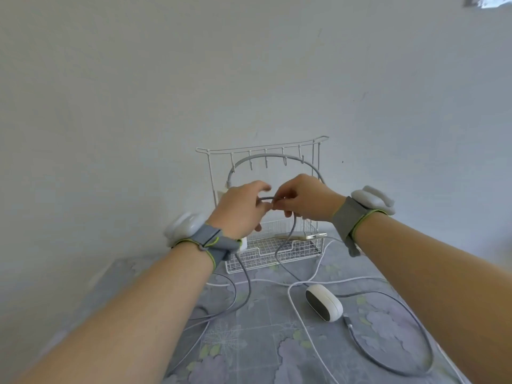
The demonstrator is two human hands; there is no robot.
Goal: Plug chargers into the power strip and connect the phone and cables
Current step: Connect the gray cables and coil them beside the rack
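Observation:
My left hand and my right hand meet in front of a white wire rack, both pinching a grey cable that arches up over them in a loop. The same cable drops from my right hand toward a phone lying flat in the rack's wire basket. A white charger shows partly under my left wrist beside the basket; the power strip is not visible. Other grey and white cables trail across the cloth.
A white oval speaker-like device lies on the flowered grey cloth with a grey cable's plug beside it. The rack stands against a plain white wall. Both wrists wear grey straps with white pods.

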